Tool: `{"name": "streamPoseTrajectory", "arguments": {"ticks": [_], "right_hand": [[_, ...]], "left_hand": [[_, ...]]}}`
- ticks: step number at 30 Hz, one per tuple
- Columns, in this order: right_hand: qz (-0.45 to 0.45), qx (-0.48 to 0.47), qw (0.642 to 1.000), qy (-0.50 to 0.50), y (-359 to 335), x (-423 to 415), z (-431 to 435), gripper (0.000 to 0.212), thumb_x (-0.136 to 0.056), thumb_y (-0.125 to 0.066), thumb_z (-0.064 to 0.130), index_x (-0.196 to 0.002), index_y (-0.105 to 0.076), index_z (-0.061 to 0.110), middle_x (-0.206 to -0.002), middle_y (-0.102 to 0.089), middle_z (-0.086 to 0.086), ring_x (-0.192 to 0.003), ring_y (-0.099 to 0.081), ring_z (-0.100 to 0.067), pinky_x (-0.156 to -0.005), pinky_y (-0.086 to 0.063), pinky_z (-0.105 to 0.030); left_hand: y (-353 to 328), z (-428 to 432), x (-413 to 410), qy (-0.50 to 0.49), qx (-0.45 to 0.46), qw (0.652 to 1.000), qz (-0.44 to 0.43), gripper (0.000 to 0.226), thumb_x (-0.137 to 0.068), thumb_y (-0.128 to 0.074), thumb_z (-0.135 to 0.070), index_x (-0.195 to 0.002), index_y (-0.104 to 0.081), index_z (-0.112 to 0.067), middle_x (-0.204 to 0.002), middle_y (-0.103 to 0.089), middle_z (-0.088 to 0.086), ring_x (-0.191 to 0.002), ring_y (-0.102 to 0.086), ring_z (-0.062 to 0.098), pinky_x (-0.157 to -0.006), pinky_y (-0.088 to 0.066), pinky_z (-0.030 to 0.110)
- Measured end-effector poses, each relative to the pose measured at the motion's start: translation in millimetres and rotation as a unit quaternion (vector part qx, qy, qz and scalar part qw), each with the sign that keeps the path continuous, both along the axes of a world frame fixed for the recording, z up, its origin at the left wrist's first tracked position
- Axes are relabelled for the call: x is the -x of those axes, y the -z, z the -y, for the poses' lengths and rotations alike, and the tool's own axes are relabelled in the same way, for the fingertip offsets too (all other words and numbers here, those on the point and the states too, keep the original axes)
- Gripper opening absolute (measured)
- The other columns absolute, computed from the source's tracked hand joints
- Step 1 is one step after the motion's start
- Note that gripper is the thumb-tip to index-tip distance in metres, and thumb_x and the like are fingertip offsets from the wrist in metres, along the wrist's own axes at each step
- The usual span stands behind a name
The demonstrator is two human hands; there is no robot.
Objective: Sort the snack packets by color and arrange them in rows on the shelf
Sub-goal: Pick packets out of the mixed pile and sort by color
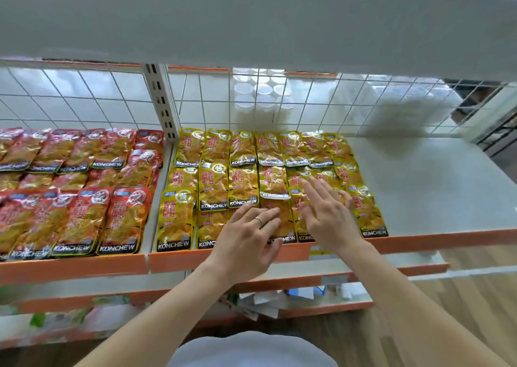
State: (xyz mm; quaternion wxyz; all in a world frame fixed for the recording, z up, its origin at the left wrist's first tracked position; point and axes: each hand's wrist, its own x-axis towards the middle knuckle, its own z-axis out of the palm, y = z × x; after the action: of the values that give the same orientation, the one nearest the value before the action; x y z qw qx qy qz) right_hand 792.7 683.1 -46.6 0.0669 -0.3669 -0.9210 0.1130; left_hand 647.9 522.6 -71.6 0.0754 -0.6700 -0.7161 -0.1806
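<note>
The shiny yellow plastic snack packets (pixel 243 182) lie flat in three rows on the right part of the white metal shelf (pixel 419 187). The shiny red plastic snack packets (pixel 84 215) lie in rows on the left part, past a white post (pixel 162 101). So the two colours are already apart.

Both hands are on the front yellow row. The left hand (pixel 246 238), with a thin ring (pixel 258 221) on one finger, lies flat on a front yellow packet (pixel 282 221). Its fingers are straight and close together. The right hand (pixel 327 218) is just beside it, with fingers straight and a little spread, touching the next packets along. Neither hand grips or pinches anything.

I think this step is tidying: patting and nudging the front yellow packets into a straight line. The next move probably needs a soft sideways push, because the packets overlap and look slippery. A hard shove could mess up the ones beside them.

The hands cover some packets, so I cannot tell if those sit straight. The red rows are cut off at the left edge. Behind the white wire grid (pixel 84 98) stand clear plastic cups (pixel 263 92), a bit blurry. The things on the lower shelf (pixel 279 299) are too blurry to name.
</note>
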Motion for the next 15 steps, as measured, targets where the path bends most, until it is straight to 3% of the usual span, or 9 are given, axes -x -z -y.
{"name": "streamPoseTrajectory", "arguments": {"ticks": [6, 10, 15], "right_hand": [[0.112, 0.02, 0.991, -0.075, -6, 7, -32, 0.061, -0.103, -0.032, 0.048, -0.159, -0.012, 0.035, -0.168, -0.001, 0.007, -0.154, 0.001, -0.011, -0.12, 0.007, -0.055], [0.117, 0.005, 0.989, -0.094, -3, 6, -32, 0.06, -0.104, -0.026, 0.047, -0.16, -0.009, 0.031, -0.168, 0.003, 0.004, -0.154, 0.001, -0.012, -0.119, 0.007, -0.053], [0.123, 0.008, 0.988, -0.096, 2, 6, -28, 0.06, -0.104, -0.021, 0.041, -0.16, -0.004, 0.026, -0.168, 0.008, 0.0, -0.154, 0.005, -0.013, -0.118, 0.005, -0.056]], "left_hand": [[-2, -10, -6, -0.026, -0.063, 0.998, -0.004, 0.024, -0.091, -0.059, -0.037, -0.088, -0.072, -0.017, -0.115, -0.072, -0.001, -0.1, -0.065, 0.02, -0.101, -0.042, 0.036], [-12, -25, -11, -0.063, -0.058, 0.996, -0.001, 0.034, -0.091, -0.059, -0.041, -0.113, -0.07, -0.018, -0.134, -0.061, 0.004, -0.121, -0.057, 0.025, -0.107, -0.04, 0.041], [-14, -46, -16, -0.131, 0.139, 0.981, -0.032, 0.064, -0.091, -0.035, -0.056, -0.146, -0.05, -0.028, -0.159, -0.038, 0.007, -0.147, -0.036, 0.024, -0.122, -0.01, 0.05]]}}
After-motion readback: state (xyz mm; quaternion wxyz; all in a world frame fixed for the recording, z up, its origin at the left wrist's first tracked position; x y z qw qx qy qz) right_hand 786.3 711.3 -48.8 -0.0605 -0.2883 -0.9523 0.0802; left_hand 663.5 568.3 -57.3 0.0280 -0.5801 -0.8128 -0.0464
